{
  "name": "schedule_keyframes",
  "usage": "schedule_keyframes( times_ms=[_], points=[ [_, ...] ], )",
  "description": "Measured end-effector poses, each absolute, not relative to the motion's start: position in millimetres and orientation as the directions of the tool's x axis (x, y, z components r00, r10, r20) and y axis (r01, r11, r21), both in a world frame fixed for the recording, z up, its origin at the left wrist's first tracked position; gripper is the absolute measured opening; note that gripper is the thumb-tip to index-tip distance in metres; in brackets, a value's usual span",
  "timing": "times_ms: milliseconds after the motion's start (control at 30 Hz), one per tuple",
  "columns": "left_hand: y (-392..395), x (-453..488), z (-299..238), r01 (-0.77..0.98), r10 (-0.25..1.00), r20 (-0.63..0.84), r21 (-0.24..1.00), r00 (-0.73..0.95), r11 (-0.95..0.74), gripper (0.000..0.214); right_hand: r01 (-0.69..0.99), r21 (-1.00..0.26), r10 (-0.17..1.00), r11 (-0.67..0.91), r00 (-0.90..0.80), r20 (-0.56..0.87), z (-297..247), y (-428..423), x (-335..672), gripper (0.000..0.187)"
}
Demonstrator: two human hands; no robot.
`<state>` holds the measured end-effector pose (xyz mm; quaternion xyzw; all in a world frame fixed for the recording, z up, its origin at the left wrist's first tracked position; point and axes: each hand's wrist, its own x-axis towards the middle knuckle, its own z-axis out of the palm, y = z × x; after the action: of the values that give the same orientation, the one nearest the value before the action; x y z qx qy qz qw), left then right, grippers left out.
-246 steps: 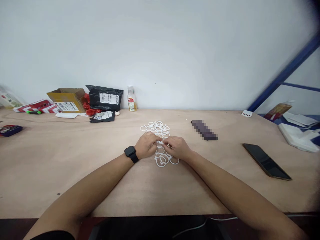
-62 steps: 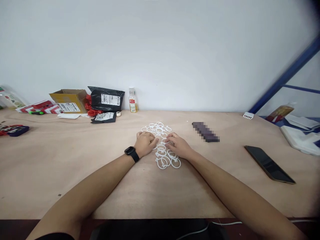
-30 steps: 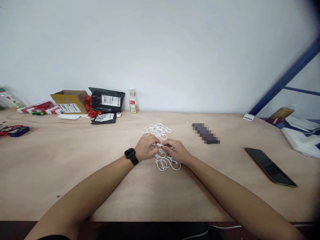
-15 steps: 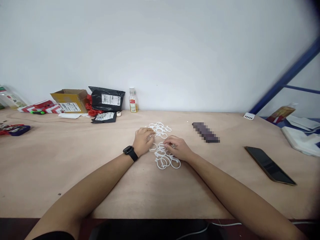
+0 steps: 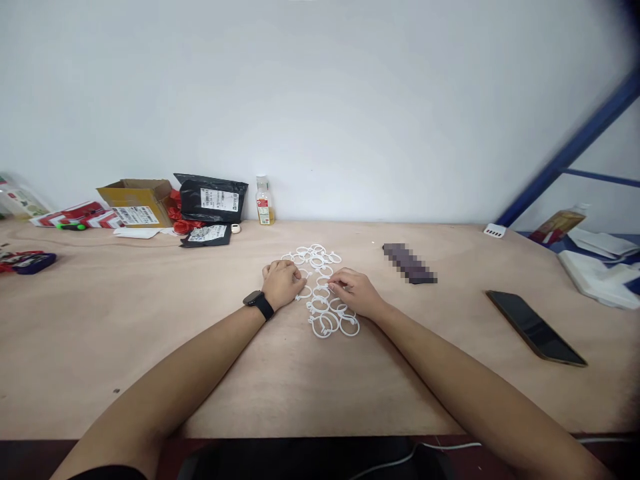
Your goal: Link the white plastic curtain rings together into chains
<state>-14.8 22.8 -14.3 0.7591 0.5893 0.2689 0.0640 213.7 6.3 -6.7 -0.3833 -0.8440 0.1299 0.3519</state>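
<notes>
The left hand (image 5: pixel 283 281) is resting with its fingers bent and its thumb tip set apart from the forefinger, beside the thin white plastic-looking rings with small clip ends (image 5: pixel 317 263). One ring is showing partly from under its fingertips and another is lying just below its thumb; whether the fingers are gripping either one, I cannot tell.

The right hand (image 5: pixel 356 292) is holding its thumb and forefinger close together at the clip end of a white ring, the other fingers folding behind. The tips are seeming to touch that clip, though whether they are pinching it, I cannot tell.

Between the two hands, more rings are lying loosely in a column, some overlapping, spreading beyond the fingertips and back toward the wearer on the pale brown wooden table (image 5: pixel 250 393). A black square-faced smartwatch (image 5: pixel 253 299) is sitting on the left wrist. Well to the right of the right hand, a dark, flat phone in a brown-edged case (image 5: pixel 536 329) is lying on the tabletop.
</notes>
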Motion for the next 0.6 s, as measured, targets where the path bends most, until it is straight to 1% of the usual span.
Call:
schedule_keyframes(
  times_ms=[133,600],
  points=[
    [24.0,-15.4,-14.2,0.846,0.921,0.343,0.422,0.183,-0.325,0.021,0.550,-0.500,0.742,0.669,-0.454,0.493,-7.1,6.5,213.9,0.014],
    [23.0,-14.3,-10.6,0.853,0.930,0.301,0.409,0.211,-0.325,0.020,0.556,-0.509,0.753,0.657,-0.452,0.478,-6.9,7.7,213.0,0.013]
  ],
)
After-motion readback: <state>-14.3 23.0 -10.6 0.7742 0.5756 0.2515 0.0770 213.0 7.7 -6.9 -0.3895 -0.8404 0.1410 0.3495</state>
